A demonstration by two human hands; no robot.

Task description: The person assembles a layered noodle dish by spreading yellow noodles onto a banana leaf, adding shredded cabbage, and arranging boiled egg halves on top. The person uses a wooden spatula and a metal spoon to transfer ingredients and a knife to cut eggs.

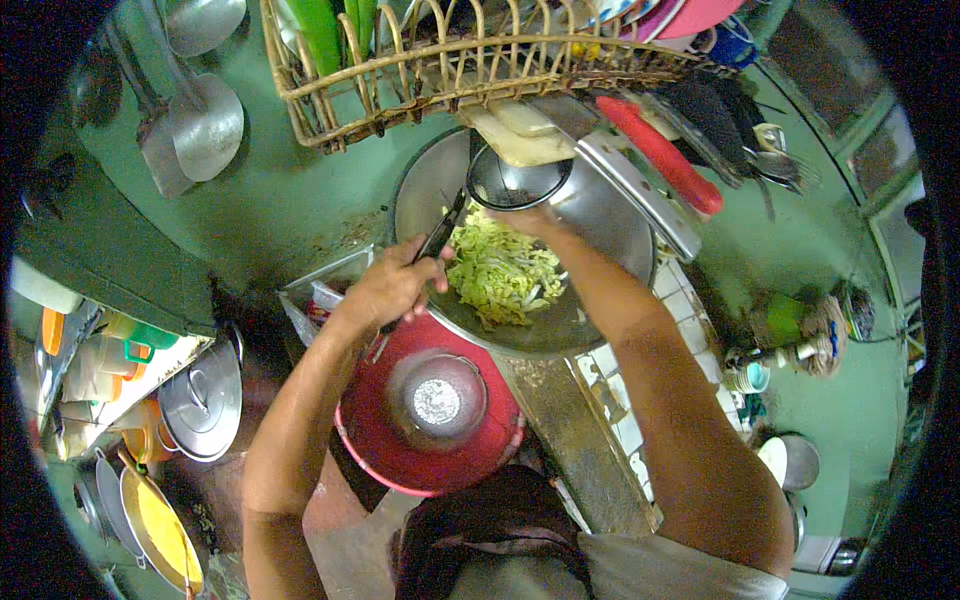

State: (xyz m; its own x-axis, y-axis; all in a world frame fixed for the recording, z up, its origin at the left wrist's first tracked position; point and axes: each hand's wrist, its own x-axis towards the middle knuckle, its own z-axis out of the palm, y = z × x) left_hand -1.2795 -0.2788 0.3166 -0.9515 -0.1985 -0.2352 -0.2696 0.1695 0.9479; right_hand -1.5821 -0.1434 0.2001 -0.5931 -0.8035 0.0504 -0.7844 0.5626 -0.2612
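My left hand (393, 285) is closed round a slim black tool (438, 236) that slants up over the left side of a large metal basin (612, 300). What kind of tool it is does not show clearly. Shredded pale green cabbage (508, 270) lies heaped in the basin. My right hand (522, 217) reaches over the basin to the top of the heap, against the lower rim of a small dark-rimmed bowl (520, 185). Its fingers are mostly hidden and blurred, so their grip cannot be made out.
Below the basin, a red tub (375, 440) holds a metal pot (436, 395). A rattan rack (420, 80), a red-handled utensil (660, 155) and a cleaver-like blade (640, 195) are beyond the basin. Ladles (207, 128) hang left; a lidded pot (200, 405) stands below them.
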